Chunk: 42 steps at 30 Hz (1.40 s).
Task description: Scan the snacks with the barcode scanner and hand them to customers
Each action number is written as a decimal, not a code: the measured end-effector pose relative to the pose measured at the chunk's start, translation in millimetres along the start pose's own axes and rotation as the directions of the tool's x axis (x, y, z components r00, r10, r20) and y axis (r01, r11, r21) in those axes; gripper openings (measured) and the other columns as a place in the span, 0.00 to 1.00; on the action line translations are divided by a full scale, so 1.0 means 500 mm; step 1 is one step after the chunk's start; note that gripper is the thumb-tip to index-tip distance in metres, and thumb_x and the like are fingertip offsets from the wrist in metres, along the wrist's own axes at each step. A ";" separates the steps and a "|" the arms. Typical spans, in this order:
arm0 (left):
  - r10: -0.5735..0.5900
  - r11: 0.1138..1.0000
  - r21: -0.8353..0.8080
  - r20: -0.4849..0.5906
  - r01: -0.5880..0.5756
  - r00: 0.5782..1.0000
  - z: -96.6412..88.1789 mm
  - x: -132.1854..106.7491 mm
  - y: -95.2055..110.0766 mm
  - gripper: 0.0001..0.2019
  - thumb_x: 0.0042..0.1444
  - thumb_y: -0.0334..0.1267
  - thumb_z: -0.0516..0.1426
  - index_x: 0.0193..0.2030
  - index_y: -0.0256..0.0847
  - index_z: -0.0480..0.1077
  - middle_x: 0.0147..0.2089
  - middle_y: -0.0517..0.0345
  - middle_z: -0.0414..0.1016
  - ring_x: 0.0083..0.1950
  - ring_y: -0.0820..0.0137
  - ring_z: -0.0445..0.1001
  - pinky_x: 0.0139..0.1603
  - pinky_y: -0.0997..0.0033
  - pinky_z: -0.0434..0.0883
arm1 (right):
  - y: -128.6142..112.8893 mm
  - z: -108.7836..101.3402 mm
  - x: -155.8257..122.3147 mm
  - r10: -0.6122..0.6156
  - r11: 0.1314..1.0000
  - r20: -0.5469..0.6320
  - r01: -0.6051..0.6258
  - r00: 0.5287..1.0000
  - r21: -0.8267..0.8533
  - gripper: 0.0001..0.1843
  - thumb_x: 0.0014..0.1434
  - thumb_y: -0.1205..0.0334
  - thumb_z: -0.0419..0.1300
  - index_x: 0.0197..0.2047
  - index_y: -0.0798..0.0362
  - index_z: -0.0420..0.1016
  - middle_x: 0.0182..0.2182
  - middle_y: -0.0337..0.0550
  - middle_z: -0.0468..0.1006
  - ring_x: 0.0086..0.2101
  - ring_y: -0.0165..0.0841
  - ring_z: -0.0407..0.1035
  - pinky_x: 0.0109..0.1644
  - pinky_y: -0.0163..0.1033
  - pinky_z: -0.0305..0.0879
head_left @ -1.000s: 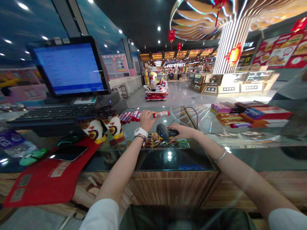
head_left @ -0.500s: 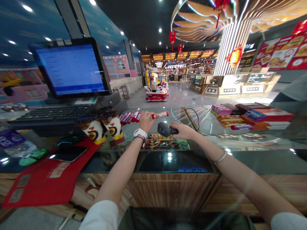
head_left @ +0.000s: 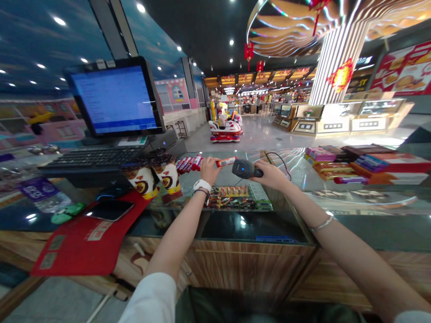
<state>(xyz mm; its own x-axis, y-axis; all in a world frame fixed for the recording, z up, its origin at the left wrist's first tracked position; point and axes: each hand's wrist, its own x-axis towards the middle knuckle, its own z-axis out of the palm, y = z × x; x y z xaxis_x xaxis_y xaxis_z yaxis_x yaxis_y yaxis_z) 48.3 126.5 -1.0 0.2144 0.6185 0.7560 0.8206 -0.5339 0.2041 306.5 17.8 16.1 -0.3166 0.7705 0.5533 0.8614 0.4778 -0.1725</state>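
Over the glass counter [head_left: 222, 224], my left hand [head_left: 209, 170] is closed on one end of a small red-and-white tube-shaped packet [head_left: 226, 162], held nearly level. My right hand [head_left: 272, 176] grips the handle of a black barcode scanner [head_left: 243, 168], whose head shows a blue light and points left, close to the packet's far end. Just left of my left hand lies a row of similar red-and-purple wrapped packets [head_left: 188, 164]. Two cups [head_left: 167, 177] with dark lids and a brown-and-yellow print stand beside that row.
A monitor [head_left: 114, 98] and keyboard [head_left: 94, 157] stand at the left. A phone [head_left: 110, 209] lies on a red mat [head_left: 81, 255], near a purple-labelled bottle [head_left: 43, 193]. Stacked boxes [head_left: 393, 163] sit at the right. The scanner's cable [head_left: 281, 159] curls behind my right hand.
The scanner's head has risen and now sits level with the packet, nearly at its end. The whole view has shifted, so the scene sits farther right. Both hands keep their grip.
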 end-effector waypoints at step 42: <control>-0.024 0.999 -0.040 0.027 0.025 0.999 -0.015 -0.001 0.016 0.09 0.54 0.35 0.64 0.42 0.46 0.74 0.43 0.55 0.76 0.51 0.59 0.73 0.62 0.54 0.65 | -0.018 0.035 -0.011 -0.006 0.995 0.230 -0.017 0.973 0.100 0.19 0.57 0.58 0.61 0.51 0.51 0.66 0.50 0.47 0.71 0.44 0.39 0.73 0.40 0.39 0.68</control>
<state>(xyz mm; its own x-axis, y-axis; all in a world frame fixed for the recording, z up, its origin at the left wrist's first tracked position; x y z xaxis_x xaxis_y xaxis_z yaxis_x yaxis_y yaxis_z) 50.8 117.5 5.1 0.2090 0.6462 0.7340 0.8039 -0.5409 0.2472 293.7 16.5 0.4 -0.4048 0.8440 0.3520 0.8226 0.5042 -0.2629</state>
